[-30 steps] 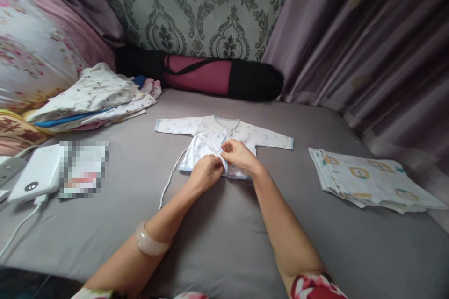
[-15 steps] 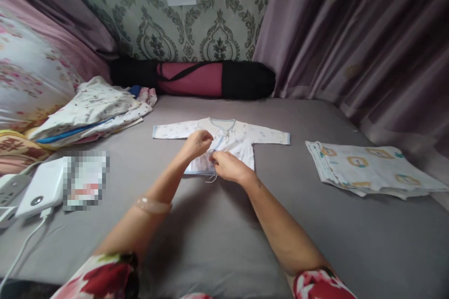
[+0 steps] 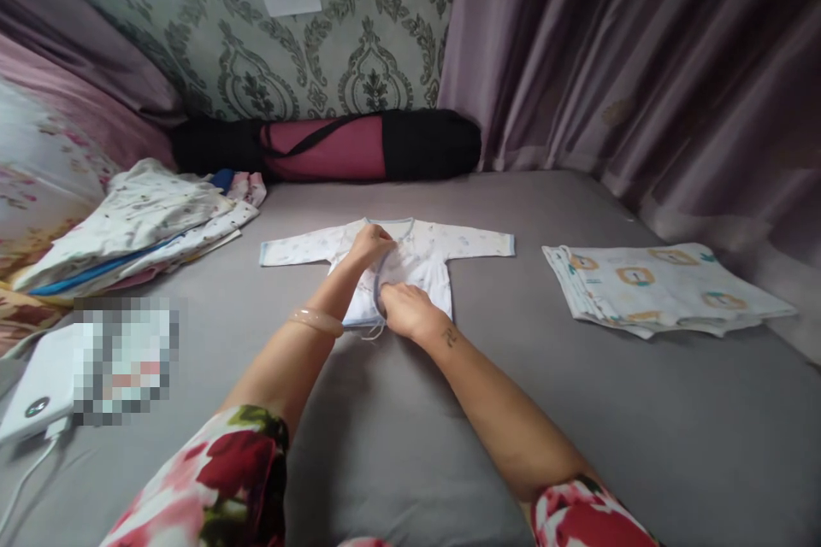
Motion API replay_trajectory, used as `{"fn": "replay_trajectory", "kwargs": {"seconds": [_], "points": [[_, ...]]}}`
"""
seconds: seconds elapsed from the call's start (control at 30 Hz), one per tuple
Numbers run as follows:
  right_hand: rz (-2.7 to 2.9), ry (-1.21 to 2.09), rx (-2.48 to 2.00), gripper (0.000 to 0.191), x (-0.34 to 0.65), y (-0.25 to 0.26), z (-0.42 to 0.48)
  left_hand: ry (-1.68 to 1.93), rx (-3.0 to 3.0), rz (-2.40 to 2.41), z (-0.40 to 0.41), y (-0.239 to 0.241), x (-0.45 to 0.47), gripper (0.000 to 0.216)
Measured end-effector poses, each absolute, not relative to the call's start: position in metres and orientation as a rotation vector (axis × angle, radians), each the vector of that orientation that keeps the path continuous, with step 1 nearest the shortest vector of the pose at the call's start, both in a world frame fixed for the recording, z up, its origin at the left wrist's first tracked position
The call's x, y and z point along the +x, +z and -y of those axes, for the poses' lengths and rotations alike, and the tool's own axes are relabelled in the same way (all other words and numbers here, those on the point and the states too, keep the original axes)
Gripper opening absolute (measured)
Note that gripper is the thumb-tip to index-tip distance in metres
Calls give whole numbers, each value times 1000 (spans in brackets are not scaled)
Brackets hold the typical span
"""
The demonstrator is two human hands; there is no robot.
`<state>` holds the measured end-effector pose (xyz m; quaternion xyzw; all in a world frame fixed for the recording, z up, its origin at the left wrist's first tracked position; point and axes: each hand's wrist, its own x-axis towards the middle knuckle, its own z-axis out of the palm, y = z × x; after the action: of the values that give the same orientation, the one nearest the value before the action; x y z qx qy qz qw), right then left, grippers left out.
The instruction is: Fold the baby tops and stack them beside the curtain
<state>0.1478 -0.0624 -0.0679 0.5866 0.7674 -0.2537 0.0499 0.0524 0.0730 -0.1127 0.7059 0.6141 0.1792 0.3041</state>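
1. Small shirt [image 3: 420, 273]: lies flat on smooth grey sheet [image 3: 641, 427], in thin white cloth with a faint print; makes a T shape, long sleeves straight out, pale blue binding at neckline, cuffs and hem.
2. Left hand [image 3: 370, 244]: bends over the shirt's upper front, fingers curled nearly together by the blue-edged flap; cannot tell whether pinching cloth.
3. Right hand [image 3: 409, 309]: rests palm down on the shirt's lower front, fingers bent, tips at the same blue edge; cannot tell whether gripping.
4. White ties [image 3: 373, 331]: trail thin and loose at the shirt's hem.
5. Long bag [image 3: 333, 147]: stretches behind the shirt, cylindrical, maroon between black ends.
6. Folded cloths [image 3: 660, 286]: lie stacked right of the shirt, layered and wavy-edged.
7. Clothes pile [image 3: 160, 205]: slumps left of the shirt and farther back, soft and creased.
8. Power bank [image 3: 48, 380]: sits left of the shirt and nearer, hard, white, round-cornered.
9. Open room: narrow between left cuff and clothes pile, wider toward folded cloths, broadest on the shirt's near side, under both forearms.
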Motion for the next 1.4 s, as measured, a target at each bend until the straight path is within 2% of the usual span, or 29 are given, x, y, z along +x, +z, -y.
{"fn": "replay_trajectory", "kwargs": {"seconds": [0.2,0.37,0.47,0.57,0.6,0.67,0.8,1.03,1.23,1.4], "points": [[-2366,-747,1757,40,149,-73,60,487,1984,-1668,-78,-128,45,27],[-2354,-678,1727,48,143,-75,63,476,2326,-1641,-73,-148,45,26],[-2393,-690,1697,41,146,-73,62,496,2436,-1571,-67,-148,40,30],[-2450,-970,1649,13,168,-70,56,539,2466,-1498,-55,-138,31,39],[-2425,-1118,1680,9,180,-69,54,569,2486,-1462,-49,-134,27,39],[-2312,-1314,1951,15,207,-70,52,607,2534,-1360,-32,-127,20,33],[-2112,-1098,2482,24,252,-84,60,563,2583,-1115,8,-124,9,24],[-1894,-1016,2437,46,243,-110,83,541,2465,-1148,42,-140,6,29],[-1853,-965,2473,30,241,-113,87,365,2526,-1203,48,-148,2,49],[-1803,-1063,2491,27,251,-121,88,254,2518,-1230,51,-147,-1,50]]}}
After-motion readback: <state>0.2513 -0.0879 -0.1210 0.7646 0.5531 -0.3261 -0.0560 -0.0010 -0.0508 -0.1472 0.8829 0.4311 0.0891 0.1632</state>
